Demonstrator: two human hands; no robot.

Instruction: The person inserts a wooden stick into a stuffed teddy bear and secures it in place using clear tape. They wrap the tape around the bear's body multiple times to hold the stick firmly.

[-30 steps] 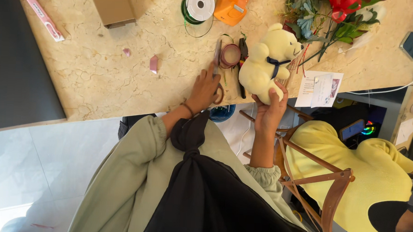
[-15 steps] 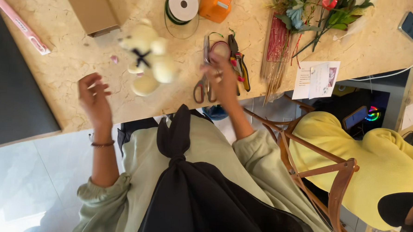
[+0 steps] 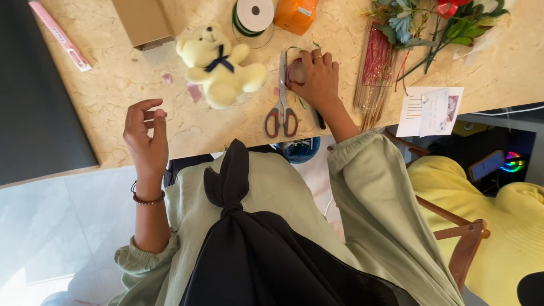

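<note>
My right hand [image 3: 316,81] rests on the marble table [image 3: 133,104], its fingers closed over a small pinkish round roll [image 3: 297,71]. Red-handled scissors [image 3: 281,107] lie just left of that hand. A pale yellow teddy bear [image 3: 220,71] with a dark bow lies on the table, left of the scissors. My left hand [image 3: 144,135] hangs in the air over the table's near edge, below and left of the bear, fingers loosely curled and holding nothing.
At the far side are a cardboard box [image 3: 137,9], a white ribbon spool [image 3: 254,11] and an orange dispenser [image 3: 298,7]. Right of my hand: red sticks [image 3: 376,66], flowers [image 3: 437,19], a card [image 3: 431,111]. A person in yellow [image 3: 501,224] sits on a wooden chair [image 3: 464,241].
A second ago both hands were at the bear, right of the roll. The bear now lies on the table to the left; my left hand has let go and my right hand has gone onto the roll.
</note>
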